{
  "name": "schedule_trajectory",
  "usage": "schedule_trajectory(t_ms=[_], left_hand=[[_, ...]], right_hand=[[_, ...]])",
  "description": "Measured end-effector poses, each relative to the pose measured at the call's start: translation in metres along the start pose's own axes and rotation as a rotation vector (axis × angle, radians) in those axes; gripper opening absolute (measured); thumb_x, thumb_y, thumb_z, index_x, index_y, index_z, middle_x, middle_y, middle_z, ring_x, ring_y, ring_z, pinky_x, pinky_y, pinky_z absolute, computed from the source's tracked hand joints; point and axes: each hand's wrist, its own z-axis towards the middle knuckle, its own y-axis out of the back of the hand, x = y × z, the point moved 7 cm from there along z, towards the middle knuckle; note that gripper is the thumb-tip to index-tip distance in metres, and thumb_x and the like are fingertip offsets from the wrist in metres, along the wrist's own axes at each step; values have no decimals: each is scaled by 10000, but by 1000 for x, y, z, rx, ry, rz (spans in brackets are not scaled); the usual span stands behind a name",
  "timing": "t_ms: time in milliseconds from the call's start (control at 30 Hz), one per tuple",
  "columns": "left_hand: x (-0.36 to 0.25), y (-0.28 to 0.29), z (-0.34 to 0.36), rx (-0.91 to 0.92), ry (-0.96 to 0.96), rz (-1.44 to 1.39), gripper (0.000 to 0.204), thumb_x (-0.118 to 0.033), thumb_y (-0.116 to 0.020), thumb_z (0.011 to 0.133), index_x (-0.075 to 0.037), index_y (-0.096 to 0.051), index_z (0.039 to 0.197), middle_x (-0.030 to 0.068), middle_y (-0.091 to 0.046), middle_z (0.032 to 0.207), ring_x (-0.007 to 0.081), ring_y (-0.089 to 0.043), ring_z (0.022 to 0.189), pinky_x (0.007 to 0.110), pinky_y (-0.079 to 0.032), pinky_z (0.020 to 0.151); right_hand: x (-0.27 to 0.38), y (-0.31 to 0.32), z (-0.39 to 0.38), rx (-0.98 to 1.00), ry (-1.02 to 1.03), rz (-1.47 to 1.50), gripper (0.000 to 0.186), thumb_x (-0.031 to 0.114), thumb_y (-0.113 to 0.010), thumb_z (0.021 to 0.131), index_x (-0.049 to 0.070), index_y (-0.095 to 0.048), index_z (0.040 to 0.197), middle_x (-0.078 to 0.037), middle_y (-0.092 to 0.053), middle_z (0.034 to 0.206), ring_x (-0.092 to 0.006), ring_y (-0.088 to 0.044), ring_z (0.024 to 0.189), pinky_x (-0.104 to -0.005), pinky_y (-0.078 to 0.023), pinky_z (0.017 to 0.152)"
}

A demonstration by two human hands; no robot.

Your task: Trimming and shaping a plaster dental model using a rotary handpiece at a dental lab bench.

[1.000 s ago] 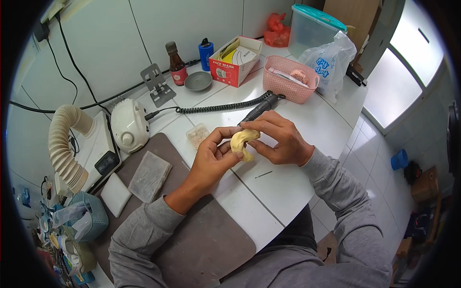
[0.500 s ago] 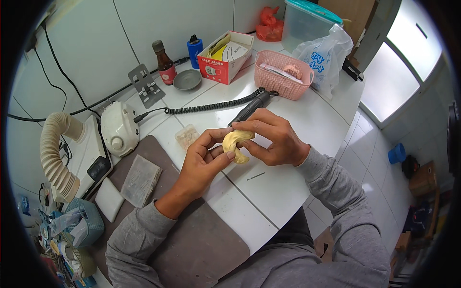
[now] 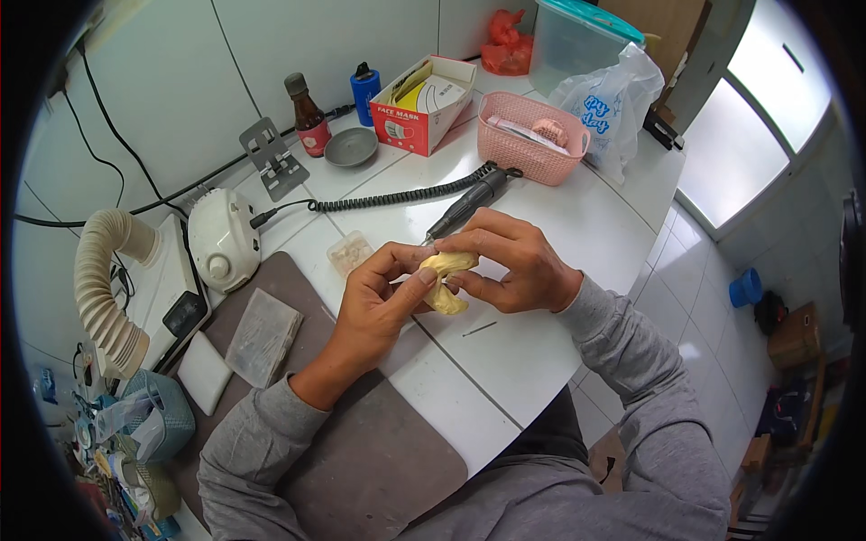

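A pale yellow, horseshoe-shaped dental cast (image 3: pixel 451 261) is held up above the white table between both my hands. My left hand (image 3: pixel 383 298) grips it from the left, thumb on its near face. The fingers of my right hand (image 3: pixel 510 261) pinch its right end from above and below. Parts of the cast are hidden by the fingers. Just beyond my hands lies a dark rotary handpiece (image 3: pixel 465 212) with a thin metal tip. A slim metal bur (image 3: pixel 480 329) rests on the tiles below my right hand.
A coiled cord (image 3: pixel 397 196) runs to the white control unit (image 3: pixel 221 239). A small clear box (image 3: pixel 350 254), a flat plastic case (image 3: pixel 263 335) and a brown mat (image 3: pixel 361 451) lie left. Behind are a grey dish (image 3: pixel 352 148), a mask box (image 3: pixel 419 113) and a pink basket (image 3: pixel 528 158).
The dental cast has been turned between my fingers, showing a different side. My left thumb has shifted up on it. Both forearms stay almost where they were.
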Motion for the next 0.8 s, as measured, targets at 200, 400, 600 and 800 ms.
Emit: schedule_trajectory(t_ms=[200,400,600,800], left_hand=[[2,1,0,14,-2,-15,334,-166,-607,1152,16,-587,1431,122,-677,1337,203,-728,1196,372,-659,1017],[-1,-1,0,39,-63,-2,428,-136,-638,1131,22,-533,1514,127,-633,1409,200,-680,1276,364,-634,1061],[-1,-1,1,65,-134,57,470,-147,-667,1120,27,-525,1533,131,-633,1426,179,-660,1304,321,-561,1115],[-3,-11,0,105,-69,58,487,-190,-628,1148,21,-498,1567,132,-627,1448,185,-653,1317,344,-553,1143]], right_hand=[[-3,2,-2,-35,-27,-26,387,108,-880,863,10,-762,1218,-126,-706,982,-287,-716,853,-386,-589,751],[-6,3,-2,-48,-22,-26,367,85,-859,888,7,-737,1225,-130,-707,1001,-293,-715,866,-382,-587,756],[-2,9,-3,-105,66,15,387,9,-859,860,26,-716,1219,-124,-713,1027,-301,-722,901,-393,-598,782],[3,12,-6,-184,224,-1,361,-2,-878,834,77,-745,1160,-106,-721,1042,-287,-720,928,-390,-599,782]])
